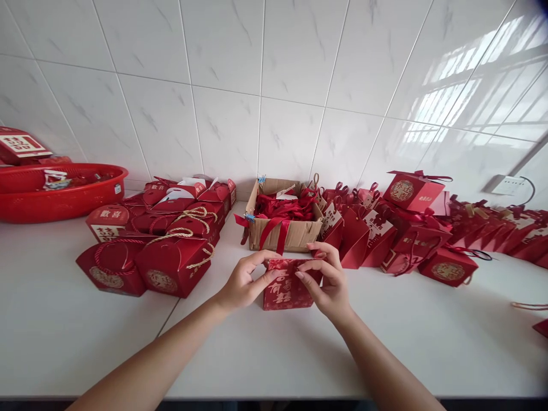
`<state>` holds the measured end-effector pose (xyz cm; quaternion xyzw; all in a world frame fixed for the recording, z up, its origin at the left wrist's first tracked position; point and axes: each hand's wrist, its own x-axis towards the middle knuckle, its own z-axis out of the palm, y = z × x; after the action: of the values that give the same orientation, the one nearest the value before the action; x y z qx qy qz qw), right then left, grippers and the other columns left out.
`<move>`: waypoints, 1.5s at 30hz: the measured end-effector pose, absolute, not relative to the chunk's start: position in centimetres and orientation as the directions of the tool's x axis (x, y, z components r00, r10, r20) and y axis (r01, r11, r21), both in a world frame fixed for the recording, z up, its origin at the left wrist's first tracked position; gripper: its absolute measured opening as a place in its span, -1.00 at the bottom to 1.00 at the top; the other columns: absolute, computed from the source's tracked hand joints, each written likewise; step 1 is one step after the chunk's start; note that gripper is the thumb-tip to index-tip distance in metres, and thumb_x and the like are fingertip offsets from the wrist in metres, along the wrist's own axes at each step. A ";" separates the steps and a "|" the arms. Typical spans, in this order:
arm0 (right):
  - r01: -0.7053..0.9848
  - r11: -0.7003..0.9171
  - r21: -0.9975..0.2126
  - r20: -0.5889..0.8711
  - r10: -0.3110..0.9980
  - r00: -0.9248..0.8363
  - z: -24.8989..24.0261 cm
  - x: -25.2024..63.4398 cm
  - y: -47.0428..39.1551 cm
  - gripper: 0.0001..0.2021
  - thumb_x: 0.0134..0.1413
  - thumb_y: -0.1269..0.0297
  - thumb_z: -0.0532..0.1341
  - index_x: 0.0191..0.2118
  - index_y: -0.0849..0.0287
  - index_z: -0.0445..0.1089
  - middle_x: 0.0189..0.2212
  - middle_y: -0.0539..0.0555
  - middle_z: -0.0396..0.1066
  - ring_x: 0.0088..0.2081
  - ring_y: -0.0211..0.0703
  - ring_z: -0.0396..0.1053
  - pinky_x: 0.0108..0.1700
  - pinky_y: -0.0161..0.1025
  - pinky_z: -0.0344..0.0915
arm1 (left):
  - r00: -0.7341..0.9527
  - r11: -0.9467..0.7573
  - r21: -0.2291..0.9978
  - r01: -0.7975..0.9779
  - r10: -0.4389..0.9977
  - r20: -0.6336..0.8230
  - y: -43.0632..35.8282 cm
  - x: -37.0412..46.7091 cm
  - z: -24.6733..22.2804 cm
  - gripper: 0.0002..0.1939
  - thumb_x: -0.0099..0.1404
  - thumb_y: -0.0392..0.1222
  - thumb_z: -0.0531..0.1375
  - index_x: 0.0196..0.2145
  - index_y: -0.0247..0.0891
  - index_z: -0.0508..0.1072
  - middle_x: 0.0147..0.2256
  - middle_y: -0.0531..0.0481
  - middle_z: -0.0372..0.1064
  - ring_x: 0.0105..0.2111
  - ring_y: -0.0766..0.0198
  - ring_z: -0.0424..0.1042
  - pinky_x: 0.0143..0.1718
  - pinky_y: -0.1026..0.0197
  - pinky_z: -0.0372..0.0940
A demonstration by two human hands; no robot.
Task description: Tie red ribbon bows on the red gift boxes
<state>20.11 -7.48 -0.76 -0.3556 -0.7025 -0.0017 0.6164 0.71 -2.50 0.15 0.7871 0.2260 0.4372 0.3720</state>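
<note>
A small red box (287, 294) with gold and pale characters stands on the white table, its printed side facing me. My left hand (249, 279) pinches its upper left edge between thumb and fingers. At the upper right edge, my right hand (327, 278) has thumb and index finger together on the box, with the other fingers curled behind the rim. Just behind the box is an open cardboard box (285, 235) full of red ribbons (286, 205), some hanging over its front wall.
Red gift boxes with cord handles (166, 262) are grouped at the left, near a red plastic basin (64, 200). Many red bags and boxes (411, 240) line the right side. A tiled wall (226, 131) and a socket (507, 184) are behind.
</note>
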 end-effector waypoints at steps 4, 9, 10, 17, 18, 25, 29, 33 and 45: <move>0.511 0.753 -0.415 0.877 0.481 0.005 -0.7 20.2 -7.4 -0.88 0.03 0.47 0.27 -0.33 0.09 0.43 -0.07 0.14 0.26 -0.02 0.03 0.23 0.00 0.09 0.19 | 0.520 -0.627 0.779 0.023 0.673 0.526 -2.5 0.7 0.2 -0.75 0.28 -0.14 0.16 -0.13 -0.30 0.45 -0.18 -0.15 0.47 -0.13 0.11 0.43 -0.04 0.07 0.31; 0.508 0.758 -0.410 0.879 0.476 -0.001 -0.7 20.1 -7.4 -0.87 0.03 0.48 0.26 -0.33 0.08 0.42 -0.07 0.14 0.26 -0.03 0.03 0.23 0.00 0.10 0.18 | 0.522 -0.627 0.779 0.019 0.671 0.527 -2.4 0.7 0.2 -0.76 0.29 -0.15 0.16 -0.13 -0.30 0.45 -0.19 -0.14 0.47 -0.14 0.12 0.43 -0.06 0.08 0.31; 0.509 0.757 -0.410 0.879 0.477 -0.002 -0.7 20.1 -7.5 -0.87 0.02 0.48 0.26 -0.33 0.08 0.42 -0.08 0.14 0.26 -0.03 0.03 0.23 0.00 0.10 0.18 | 0.524 -0.626 0.780 0.017 0.669 0.526 -2.4 0.7 0.2 -0.76 0.29 -0.15 0.16 -0.13 -0.30 0.45 -0.20 -0.14 0.47 -0.14 0.13 0.43 -0.06 0.09 0.31; 0.519 0.752 -0.406 0.880 0.474 0.003 -0.7 20.1 -7.6 -0.88 0.03 0.47 0.24 -0.33 0.10 0.41 -0.08 0.15 0.27 -0.03 0.03 0.23 -0.01 0.10 0.18 | 0.535 -0.626 0.780 0.000 0.659 0.529 -2.4 0.7 0.1 -0.77 0.30 -0.16 0.15 -0.12 -0.29 0.45 -0.20 -0.12 0.46 -0.13 0.14 0.43 -0.05 0.09 0.30; 0.518 0.752 -0.407 0.881 0.473 0.004 -0.7 20.1 -7.6 -0.88 0.03 0.48 0.24 -0.33 0.10 0.40 -0.08 0.16 0.27 -0.03 0.03 0.23 -0.01 0.10 0.19 | 0.534 -0.626 0.780 -0.003 0.659 0.530 -2.4 0.7 0.2 -0.77 0.30 -0.16 0.16 -0.12 -0.29 0.45 -0.21 -0.12 0.46 -0.14 0.13 0.43 -0.05 0.09 0.31; 0.510 0.761 -0.401 0.887 0.462 0.008 -0.6 20.1 -7.6 -0.89 0.04 0.48 0.23 -0.33 0.11 0.39 -0.09 0.16 0.27 -0.06 0.01 0.25 -0.02 0.10 0.20 | 0.535 -0.622 0.783 0.003 0.663 0.524 -2.5 0.6 0.2 -0.77 0.30 -0.16 0.16 -0.12 -0.29 0.45 -0.19 -0.13 0.46 -0.13 0.12 0.42 -0.04 0.08 0.30; 0.515 0.747 -0.420 0.877 0.480 0.019 -0.6 20.1 -7.6 -0.89 0.04 0.48 0.23 -0.32 0.11 0.39 -0.08 0.16 0.26 -0.06 0.01 0.28 -0.01 0.10 0.21 | 0.544 -0.624 0.781 -0.007 0.653 0.527 -2.5 0.6 0.1 -0.78 0.30 -0.18 0.15 -0.11 -0.28 0.44 -0.15 -0.12 0.45 -0.10 0.15 0.42 -0.02 0.11 0.29; 0.517 0.743 -0.425 0.878 0.478 0.034 -0.8 20.1 -7.4 -0.86 0.05 0.47 0.23 -0.27 0.09 0.37 -0.08 0.14 0.26 -0.04 -0.01 0.29 0.00 0.06 0.22 | 0.543 -0.636 0.771 -0.014 0.643 0.540 -2.5 0.5 0.1 -0.78 0.30 -0.20 0.16 -0.11 -0.28 0.44 -0.14 -0.12 0.46 -0.09 0.15 0.42 -0.01 0.12 0.28; 0.288 0.727 -0.623 0.780 0.603 0.166 -1.2 18.5 -7.7 -0.79 0.03 0.36 0.25 -0.36 0.11 0.13 -0.46 -0.01 0.28 -0.44 -0.25 0.29 -0.41 -0.28 0.29 | 0.462 -0.784 0.606 0.135 0.591 0.661 -4.5 1.7 -1.2 -0.48 0.08 -0.05 0.31 -0.07 -0.23 0.23 -0.18 -0.15 0.35 -0.21 0.09 0.42 -0.18 0.06 0.33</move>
<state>18.49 -7.66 -1.17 -0.3506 -0.6351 0.1164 0.6783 1.71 -4.54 -1.23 0.8197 0.2214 0.4690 0.2431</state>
